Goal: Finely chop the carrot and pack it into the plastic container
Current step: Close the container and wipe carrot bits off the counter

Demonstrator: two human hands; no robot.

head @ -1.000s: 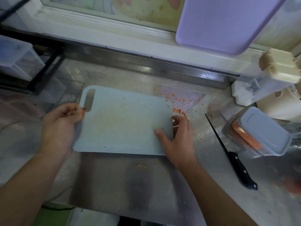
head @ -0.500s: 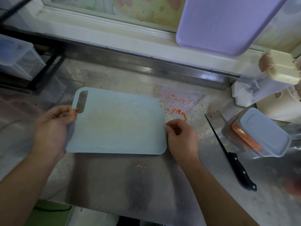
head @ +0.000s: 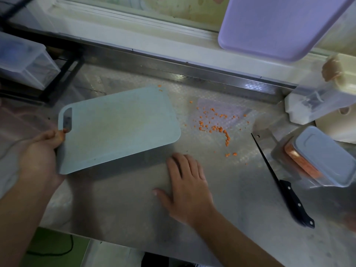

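My left hand (head: 41, 155) grips the handle end of a pale blue cutting board (head: 117, 126), which is tilted with its right end raised off the steel counter. My right hand (head: 189, 187) lies flat and open on the counter, below the board's right corner, holding nothing. Scattered bits of chopped carrot (head: 215, 128) lie on the counter to the right of the board. A clear plastic container (head: 325, 157) with a grey lid, orange carrot inside, stands at the right. A black-handled knife (head: 285, 182) lies between my right hand and the container.
A purple board (head: 277, 26) leans at the window sill, top right. A cream-lidded clear dispenser (head: 323, 93) stands at the right back. Clear plastic drawers (head: 23, 60) and a black rack sit at the far left. The steel counter (head: 134, 209) ends near my body.
My left hand has pulled the cutting board left and tilted it up. My right hand let go of the board's right edge and now rests flat on the counter.
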